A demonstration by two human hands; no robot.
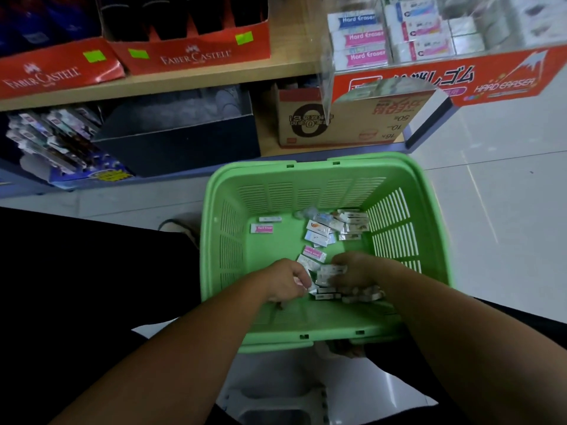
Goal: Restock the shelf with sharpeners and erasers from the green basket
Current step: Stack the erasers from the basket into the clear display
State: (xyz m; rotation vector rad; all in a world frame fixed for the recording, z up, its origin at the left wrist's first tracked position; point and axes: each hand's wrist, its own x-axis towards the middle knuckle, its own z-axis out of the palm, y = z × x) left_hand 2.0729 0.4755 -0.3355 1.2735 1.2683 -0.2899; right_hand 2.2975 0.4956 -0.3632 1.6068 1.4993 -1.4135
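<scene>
Both forearms bare, reaching forward and down from lower edge of view, converging over near wall of green basket (306, 179). Left hand (283, 282) knuckles up, wrist bent slightly inward, fingers curled under, tips pinching small white packet (299, 282). Right hand (357, 271) palm down, fingers curled round clump of packets (333, 269). Hands near each other, not touching. Left forearm crosses the view diagonally from its lower left corner.

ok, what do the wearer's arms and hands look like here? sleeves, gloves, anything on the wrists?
Left forearm and right forearm are bare, with no sleeves in view. Left hand and right hand are ungloved. No watch, band or ring is visible, though blur could hide a thin one.
</scene>
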